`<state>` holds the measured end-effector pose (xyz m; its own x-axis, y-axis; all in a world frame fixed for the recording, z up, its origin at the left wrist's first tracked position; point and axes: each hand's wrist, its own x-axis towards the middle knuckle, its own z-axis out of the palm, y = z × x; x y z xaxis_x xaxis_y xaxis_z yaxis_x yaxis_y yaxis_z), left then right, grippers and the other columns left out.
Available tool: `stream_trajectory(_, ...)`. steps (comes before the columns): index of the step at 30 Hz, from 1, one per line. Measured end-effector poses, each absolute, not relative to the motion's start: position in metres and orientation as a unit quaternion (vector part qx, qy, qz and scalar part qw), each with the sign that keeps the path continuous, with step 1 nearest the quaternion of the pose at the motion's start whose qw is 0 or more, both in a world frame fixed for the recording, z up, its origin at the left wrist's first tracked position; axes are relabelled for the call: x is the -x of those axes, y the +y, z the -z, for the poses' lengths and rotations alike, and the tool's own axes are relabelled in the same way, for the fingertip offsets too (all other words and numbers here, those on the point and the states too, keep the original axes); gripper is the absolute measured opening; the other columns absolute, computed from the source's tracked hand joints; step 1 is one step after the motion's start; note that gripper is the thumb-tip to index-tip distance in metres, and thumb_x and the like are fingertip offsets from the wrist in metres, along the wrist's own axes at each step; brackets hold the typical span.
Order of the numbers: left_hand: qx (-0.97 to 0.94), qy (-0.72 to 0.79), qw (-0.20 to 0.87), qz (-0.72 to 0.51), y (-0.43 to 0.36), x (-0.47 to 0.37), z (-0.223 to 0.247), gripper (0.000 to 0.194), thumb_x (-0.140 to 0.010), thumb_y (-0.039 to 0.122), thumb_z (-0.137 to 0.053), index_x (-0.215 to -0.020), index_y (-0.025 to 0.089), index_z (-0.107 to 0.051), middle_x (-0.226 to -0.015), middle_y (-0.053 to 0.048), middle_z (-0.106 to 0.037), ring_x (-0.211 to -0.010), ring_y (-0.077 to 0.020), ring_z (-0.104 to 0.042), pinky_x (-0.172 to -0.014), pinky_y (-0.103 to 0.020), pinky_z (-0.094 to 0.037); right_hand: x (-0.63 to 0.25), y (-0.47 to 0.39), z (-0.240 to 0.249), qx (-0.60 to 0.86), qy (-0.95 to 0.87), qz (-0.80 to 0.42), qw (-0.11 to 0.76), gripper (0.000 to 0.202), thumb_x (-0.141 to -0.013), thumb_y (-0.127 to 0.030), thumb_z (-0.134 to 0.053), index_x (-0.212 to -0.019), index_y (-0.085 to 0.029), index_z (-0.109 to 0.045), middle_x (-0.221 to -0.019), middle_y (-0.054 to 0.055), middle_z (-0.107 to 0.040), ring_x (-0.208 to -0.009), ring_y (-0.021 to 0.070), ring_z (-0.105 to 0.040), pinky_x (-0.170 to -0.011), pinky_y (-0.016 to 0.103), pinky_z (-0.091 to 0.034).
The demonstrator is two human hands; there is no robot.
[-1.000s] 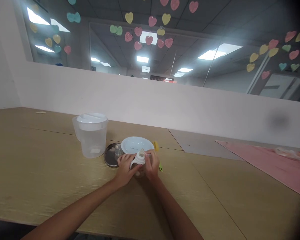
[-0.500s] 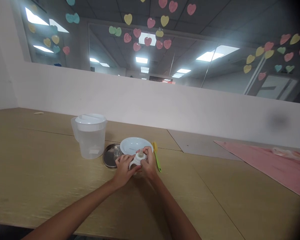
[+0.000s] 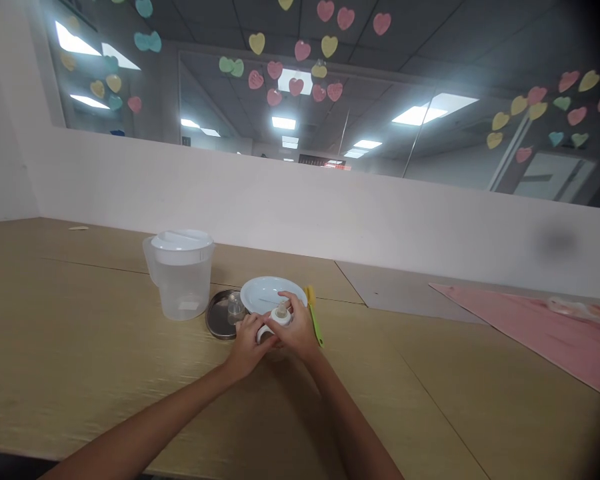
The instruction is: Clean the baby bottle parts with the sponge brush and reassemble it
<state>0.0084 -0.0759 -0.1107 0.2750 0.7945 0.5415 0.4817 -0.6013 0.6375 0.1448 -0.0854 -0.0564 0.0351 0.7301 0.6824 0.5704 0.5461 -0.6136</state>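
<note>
A baby bottle (image 3: 280, 315) with a white collar, a white handle and a pale teat is between my two hands, over the table. My left hand (image 3: 250, 343) is closed around its lower left side by the handle. Around the collar on the right, my right hand (image 3: 299, 328) is closed, thumb across the front and fingers behind. The hands hide most of the bottle's body. Just left of them, a clear cap (image 3: 235, 309) stands in a round metal tray (image 3: 215, 321). Behind the hands is a white plate (image 3: 260, 288) with something thin lying in it.
A lidded clear pitcher (image 3: 184, 287) holding what looks like water stands at the left. Right of the plate lies a brush (image 3: 315, 320) with green handle and yellow head. A pink cloth (image 3: 535, 327) covers the far right of the wooden table (image 3: 105, 347), below a white wall (image 3: 280, 207).
My right hand has turned about the bottle's collar; its thumb now reaches further left across the front and its fingers are more raised. My left hand stays at the handle.
</note>
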Motion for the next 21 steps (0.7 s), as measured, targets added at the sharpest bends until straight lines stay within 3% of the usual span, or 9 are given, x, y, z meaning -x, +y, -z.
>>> stream_trajectory(6,-0.771,0.403,0.189,-0.456,-0.078,-0.009,0.111,0.043,-0.083,0.047,-0.052,-0.118,0.023,-0.055,-0.100,-0.005,-0.059,-0.099,-0.0241,-0.051,-0.088,-0.040,-0.035,-0.140,-0.084,0.062,0.497,-0.688,-0.032,0.528,0.043,-0.062,-0.038,-0.070,-0.099,-0.020,-0.059,-0.090,0.005,-0.063,-0.085,0.0220,-0.055,-0.083,0.039,-0.038)
stream_trajectory(11,-0.772,0.399,0.186,-0.458,-0.075,-0.006,0.110,0.047,-0.082,0.050,-0.053,-0.120,0.024,-0.055,-0.103,-0.006,-0.059,-0.101,-0.0249,-0.051,-0.088,-0.040,-0.035,-0.156,-0.086,0.060,0.390,-0.713,-0.211,0.543,0.039,-0.080,-0.036,-0.051,-0.117,-0.023,-0.050,-0.102,0.006,-0.064,-0.096,0.0210,-0.058,-0.081,0.035,-0.043)
stream_trajectory(15,-0.778,0.398,0.194,-0.446,-0.073,-0.005,0.108,0.049,-0.081,0.053,-0.052,-0.120,0.024,-0.055,-0.098,-0.006,-0.060,-0.096,-0.0243,-0.052,-0.087,-0.040,-0.036,-0.165,-0.083,0.058,0.342,-0.709,-0.327,0.523,0.051,-0.076,-0.030,-0.057,-0.125,-0.025,-0.043,-0.105,0.005,-0.066,-0.093,0.0211,-0.063,-0.074,0.033,-0.048)
stream_trajectory(21,-0.771,0.396,0.220,-0.447,-0.070,-0.005,0.109,0.053,-0.080,0.054,-0.052,-0.124,0.025,-0.053,-0.103,-0.007,-0.059,-0.100,-0.0257,-0.050,-0.090,-0.043,-0.035,-0.166,-0.076,0.060,0.366,-0.718,-0.266,0.528,0.053,-0.073,-0.033,-0.065,-0.122,-0.023,-0.047,-0.091,0.004,-0.066,-0.093,0.0208,-0.063,-0.078,0.034,-0.049)
